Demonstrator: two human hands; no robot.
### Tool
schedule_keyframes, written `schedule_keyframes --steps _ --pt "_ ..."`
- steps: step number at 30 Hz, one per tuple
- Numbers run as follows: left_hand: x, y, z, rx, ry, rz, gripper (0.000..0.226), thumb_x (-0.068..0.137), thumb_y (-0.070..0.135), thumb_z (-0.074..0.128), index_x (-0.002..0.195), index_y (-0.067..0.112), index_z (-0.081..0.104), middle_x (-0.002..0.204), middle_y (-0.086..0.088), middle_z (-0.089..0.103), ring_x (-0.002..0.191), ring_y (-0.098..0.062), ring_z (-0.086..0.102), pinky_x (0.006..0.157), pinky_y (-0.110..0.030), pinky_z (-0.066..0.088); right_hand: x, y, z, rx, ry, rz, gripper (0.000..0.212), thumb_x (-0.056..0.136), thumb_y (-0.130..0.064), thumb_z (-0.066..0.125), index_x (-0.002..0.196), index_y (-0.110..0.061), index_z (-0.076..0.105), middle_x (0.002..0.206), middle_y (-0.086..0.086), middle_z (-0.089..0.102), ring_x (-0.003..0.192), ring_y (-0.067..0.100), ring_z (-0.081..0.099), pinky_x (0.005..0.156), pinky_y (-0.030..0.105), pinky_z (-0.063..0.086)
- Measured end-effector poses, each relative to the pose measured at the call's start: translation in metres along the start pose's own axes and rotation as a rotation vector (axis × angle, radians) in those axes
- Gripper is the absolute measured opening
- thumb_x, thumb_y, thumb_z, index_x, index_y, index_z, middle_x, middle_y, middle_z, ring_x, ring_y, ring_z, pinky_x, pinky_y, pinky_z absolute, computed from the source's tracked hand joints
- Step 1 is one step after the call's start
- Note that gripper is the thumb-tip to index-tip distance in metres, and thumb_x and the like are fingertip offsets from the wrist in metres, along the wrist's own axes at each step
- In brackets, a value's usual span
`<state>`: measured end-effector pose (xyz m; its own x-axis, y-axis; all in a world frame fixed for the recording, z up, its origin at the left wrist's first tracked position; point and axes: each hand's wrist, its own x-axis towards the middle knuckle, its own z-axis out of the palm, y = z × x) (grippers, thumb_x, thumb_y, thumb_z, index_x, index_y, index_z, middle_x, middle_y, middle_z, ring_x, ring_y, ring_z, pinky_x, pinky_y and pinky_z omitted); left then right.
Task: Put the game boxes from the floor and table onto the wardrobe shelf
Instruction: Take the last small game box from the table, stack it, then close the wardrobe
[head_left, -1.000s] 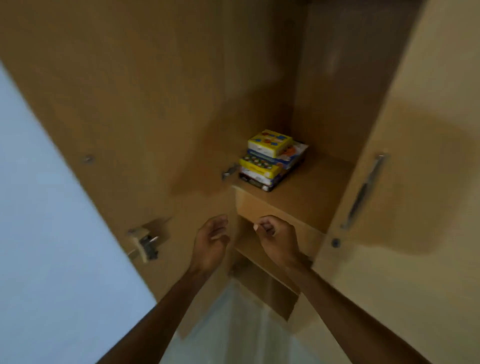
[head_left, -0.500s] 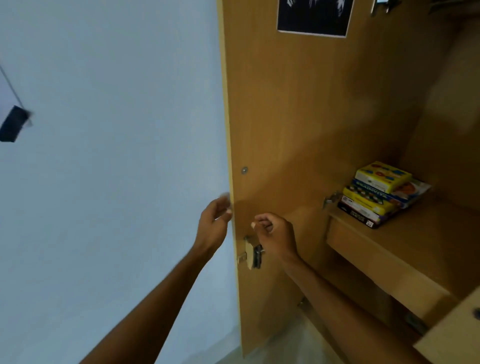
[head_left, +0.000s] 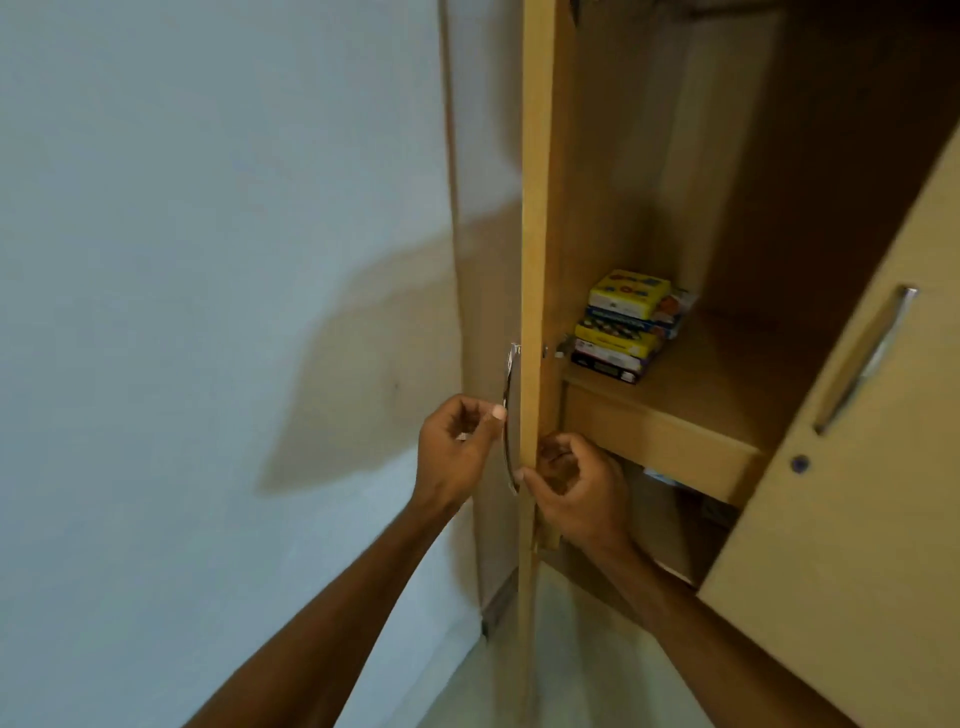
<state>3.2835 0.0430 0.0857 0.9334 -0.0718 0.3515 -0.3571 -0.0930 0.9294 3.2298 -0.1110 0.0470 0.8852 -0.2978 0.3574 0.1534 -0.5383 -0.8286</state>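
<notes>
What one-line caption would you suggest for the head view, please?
Left hand by the handle, right hand gripping the edge of the left door; game boxes stacked on the wardrobe shelf.

The door is smooth, matt, wood-look board; its handle is shiny metal; the shelf is matt wood; the game boxes look like glossy printed card; the wall is matt paint.

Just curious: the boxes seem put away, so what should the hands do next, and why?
Probably swing the left door shut. The game boxes already sit stacked on the shelf, the right hand holds the door's edge and the left hand is beside its handle.
</notes>
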Motion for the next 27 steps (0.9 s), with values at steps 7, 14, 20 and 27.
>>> schedule_keyframes --steps 7,14,20,27 --pt "0.009 0.004 0.094 -0.181 -0.36 0.017 0.009 0.084 0.011 0.072 0.092 0.006 0.073 0.086 -0.013 0.074 0.081 -0.023 0.072 0.073 -0.033 0.059 -0.012 0.032 -0.078 -0.221 0.251 0.008 0.029 0.07 -0.039 0.079 0.092 -0.03 0.063 0.081 -0.017 0.066 0.073 -0.002 0.061 0.058 0.01 0.046" --pt "0.026 0.009 0.192 -0.254 -0.555 -0.038 0.019 0.084 0.005 0.071 0.102 0.001 0.073 0.096 -0.017 0.075 0.089 -0.026 0.073 0.081 -0.038 0.061 0.012 0.079 -0.151 -0.564 0.492 0.042 0.058 0.067 -0.041 0.078 0.118 -0.022 0.058 0.114 -0.002 0.065 0.107 0.019 0.06 0.085 0.029 0.046" --pt "0.054 0.005 0.271 -0.216 -0.61 -0.048 0.015 0.085 0.006 0.071 0.099 0.01 0.074 0.093 -0.013 0.076 0.091 -0.028 0.072 0.088 -0.049 0.057 0.058 0.112 -0.2 -0.877 0.638 0.063 0.093 0.069 -0.052 0.068 0.145 -0.01 0.035 0.147 0.015 0.039 0.137 0.034 0.033 0.108 0.051 0.031" --pt "0.094 -0.006 0.344 -0.18 -0.593 -0.065 0.012 0.085 0.007 0.071 0.096 0.011 0.074 0.091 -0.012 0.075 0.088 -0.025 0.071 0.086 -0.056 0.056 0.114 0.144 -0.237 -0.961 0.684 0.203 0.1 0.076 -0.064 0.057 0.151 -0.006 0.026 0.157 0.024 0.023 0.146 0.042 0.019 0.113 0.057 0.019"
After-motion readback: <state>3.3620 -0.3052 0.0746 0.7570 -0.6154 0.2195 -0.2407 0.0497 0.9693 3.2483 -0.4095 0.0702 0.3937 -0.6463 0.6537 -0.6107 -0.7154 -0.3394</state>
